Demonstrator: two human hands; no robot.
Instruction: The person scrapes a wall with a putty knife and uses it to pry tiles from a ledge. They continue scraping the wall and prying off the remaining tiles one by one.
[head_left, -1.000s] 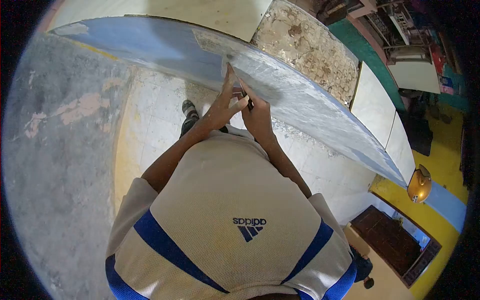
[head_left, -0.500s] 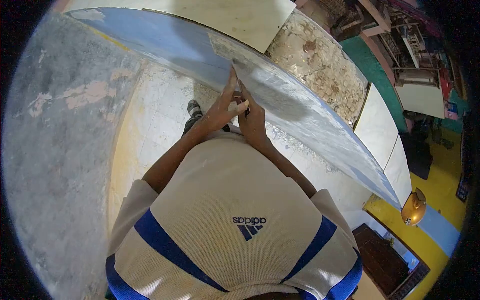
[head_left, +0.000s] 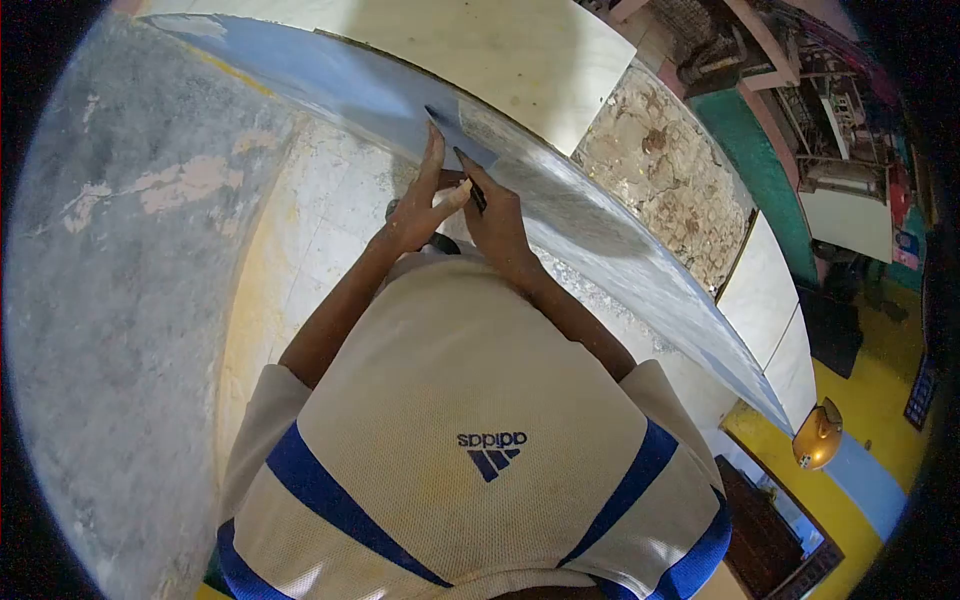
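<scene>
My right hand (head_left: 498, 222) grips a thin tool with a dark handle (head_left: 478, 197), its index finger stretched along it toward the blue wall face (head_left: 385, 105). The fingers hide most of the tool, so I cannot tell its exact kind. My left hand (head_left: 420, 205) has its fingers extended, the index fingertip right at the wall and the thumb pointing across to the tool. Beside the blue paint, the wall surface turns to a patchy grey, scraped-looking area (head_left: 580, 220).
Pale tiles (head_left: 480, 60) and a rough, crumbly patch (head_left: 665, 160) lie along the wall's top. A grey wall (head_left: 120, 330) stands at left. White flakes (head_left: 590, 300) litter the tiled floor. An orange helmet (head_left: 820, 437) sits at the wall's far right end.
Both hands have shifted left along the wall, from the grey area's edge onto blue paint. They have spread slightly apart, and the view has moved a little.
</scene>
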